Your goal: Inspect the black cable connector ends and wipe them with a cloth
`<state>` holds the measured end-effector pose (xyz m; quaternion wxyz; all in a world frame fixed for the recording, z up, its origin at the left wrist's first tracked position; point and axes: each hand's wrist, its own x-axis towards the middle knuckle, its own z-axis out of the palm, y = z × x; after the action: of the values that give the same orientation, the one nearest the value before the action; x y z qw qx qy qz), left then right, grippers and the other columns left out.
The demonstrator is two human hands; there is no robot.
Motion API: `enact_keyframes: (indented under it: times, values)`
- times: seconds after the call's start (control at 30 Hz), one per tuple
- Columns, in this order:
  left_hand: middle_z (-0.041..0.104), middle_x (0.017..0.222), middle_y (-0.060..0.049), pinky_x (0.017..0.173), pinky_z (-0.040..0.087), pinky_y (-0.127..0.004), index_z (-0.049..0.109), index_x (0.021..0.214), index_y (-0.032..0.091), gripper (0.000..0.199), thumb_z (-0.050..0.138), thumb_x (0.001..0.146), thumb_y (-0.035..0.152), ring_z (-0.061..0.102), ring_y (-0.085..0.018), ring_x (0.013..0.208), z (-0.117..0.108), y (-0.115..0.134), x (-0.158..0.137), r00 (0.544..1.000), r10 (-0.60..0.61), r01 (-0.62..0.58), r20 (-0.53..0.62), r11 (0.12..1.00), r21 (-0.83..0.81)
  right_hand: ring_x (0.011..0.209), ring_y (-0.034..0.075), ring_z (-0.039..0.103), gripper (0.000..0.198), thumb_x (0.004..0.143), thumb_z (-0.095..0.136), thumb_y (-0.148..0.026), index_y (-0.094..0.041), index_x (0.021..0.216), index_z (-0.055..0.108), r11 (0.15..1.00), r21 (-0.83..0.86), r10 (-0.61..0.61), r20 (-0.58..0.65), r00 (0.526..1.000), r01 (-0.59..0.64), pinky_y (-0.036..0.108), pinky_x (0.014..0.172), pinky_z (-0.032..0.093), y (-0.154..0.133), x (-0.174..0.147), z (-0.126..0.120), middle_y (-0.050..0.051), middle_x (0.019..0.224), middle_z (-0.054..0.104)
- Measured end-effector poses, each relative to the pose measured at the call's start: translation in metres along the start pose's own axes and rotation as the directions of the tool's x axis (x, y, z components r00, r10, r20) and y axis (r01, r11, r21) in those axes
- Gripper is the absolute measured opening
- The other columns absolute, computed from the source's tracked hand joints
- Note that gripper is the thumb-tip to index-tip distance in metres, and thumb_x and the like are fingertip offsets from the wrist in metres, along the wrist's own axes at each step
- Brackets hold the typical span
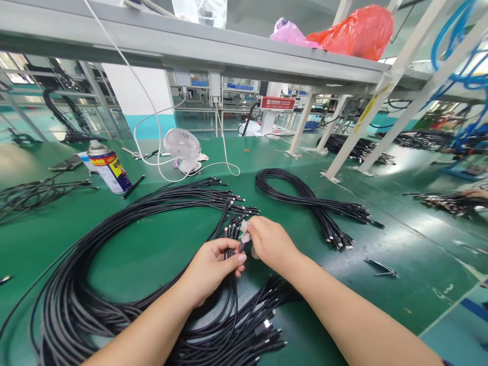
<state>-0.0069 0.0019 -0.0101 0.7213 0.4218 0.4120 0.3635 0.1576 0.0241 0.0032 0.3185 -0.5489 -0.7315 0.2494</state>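
Observation:
My left hand (209,267) is closed around several black cables, and their connector ends (231,233) stick up past its fingers. Thumb and index finger pinch one connector close to my right hand (272,241). Between the fingertips of my right hand is a small whitish, crumpled piece (245,235), held against the cable ends; what it is made of I cannot make out. A large looped bundle of black cables (64,290) curves around the left side of the green table. More plug ends (265,325) lie below my hands, partly hidden by my forearms.
A coiled cable bundle (308,198) lies to the right, with a small metal clipper (382,267) nearer me. Behind stand a spray can (109,168) and a white fan (182,147). A shelf (236,48) spans overhead. Another person's hand (476,193) shows at the right edge.

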Motion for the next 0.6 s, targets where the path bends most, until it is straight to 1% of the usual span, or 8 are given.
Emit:
enact_keyframes:
  times: [0.07,0.13,0.17,0.23,0.33,0.47,0.6]
  values:
    - [0.058,0.073,0.000,0.053,0.046,-0.021,0.063,0.085,0.010,0.042,0.084,0.058,0.036,0.056,-0.010,0.058,0.000,-0.001,-0.001,1.000,-0.003,0.003,-0.001,1.000,-0.021,0.069,0.016,0.047,0.018,0.086,0.043,-0.022,-0.019,0.068,0.041,0.997,0.059,0.046,-0.047,0.998,-0.043,0.026,0.066,0.035,0.007,0.004,-0.004,0.003,0.071,0.049]
    - [0.060,0.074,-0.001,0.054,0.047,-0.022,0.063,0.085,0.011,0.044,0.085,0.057,0.036,0.056,-0.010,0.058,0.000,-0.001,-0.001,1.000,-0.003,0.003,0.012,0.999,-0.052,0.067,0.015,0.050,0.021,0.090,0.037,-0.028,-0.020,0.071,0.041,0.984,0.149,0.104,-0.034,0.994,-0.098,0.025,0.063,0.039,0.014,0.008,-0.005,0.002,0.070,0.050]
    - [0.061,0.075,-0.001,0.054,0.047,-0.022,0.063,0.086,0.011,0.044,0.086,0.057,0.035,0.056,-0.010,0.058,0.000,0.000,-0.002,1.000,-0.003,0.004,0.021,0.998,-0.065,0.063,0.014,0.051,0.022,0.092,0.035,-0.031,-0.020,0.074,0.042,0.971,0.203,0.131,0.006,0.991,-0.129,0.024,0.059,0.041,0.017,0.008,-0.004,0.002,0.068,0.051]
    - [0.062,0.074,-0.002,0.055,0.046,-0.021,0.062,0.085,0.012,0.043,0.085,0.058,0.035,0.055,-0.009,0.058,0.000,0.000,-0.002,0.999,-0.007,0.011,0.049,0.997,-0.079,0.055,0.013,0.052,0.026,0.093,0.031,-0.037,-0.020,0.080,0.045,0.930,0.310,0.164,0.126,0.978,-0.196,0.023,0.051,0.043,0.020,0.008,0.000,0.000,0.065,0.053]
    - [0.062,0.069,-0.001,0.058,0.046,-0.021,0.061,0.082,0.011,0.039,0.084,0.061,0.035,0.054,-0.009,0.059,0.000,0.001,-0.002,0.995,-0.020,0.028,0.101,0.997,-0.079,0.050,0.012,0.054,0.028,0.092,0.033,-0.043,-0.019,0.084,0.045,0.856,0.433,0.163,0.294,0.942,-0.284,0.022,0.046,0.045,0.017,0.005,0.008,-0.001,0.064,0.056]
    - [0.063,0.062,-0.002,0.060,0.045,-0.022,0.057,0.076,0.013,0.039,0.082,0.063,0.040,0.055,-0.010,0.057,0.000,0.002,-0.003,0.987,-0.050,0.062,0.151,0.995,-0.079,0.051,0.011,0.055,0.030,0.084,0.053,-0.048,-0.018,0.083,0.045,0.783,0.518,0.131,0.402,0.906,-0.343,0.022,0.048,0.047,0.012,0.003,0.007,-0.002,0.064,0.057]
    - [0.065,0.062,-0.003,0.059,0.044,-0.023,0.050,0.070,0.015,0.041,0.079,0.066,0.043,0.057,-0.011,0.055,0.003,0.003,-0.006,0.988,-0.064,0.076,0.143,0.994,-0.081,0.056,0.010,0.055,0.038,0.074,0.069,-0.048,-0.014,0.082,0.054,0.731,0.571,0.072,0.480,0.874,-0.373,0.022,0.052,0.046,0.013,0.004,-0.001,-0.001,0.068,0.057]
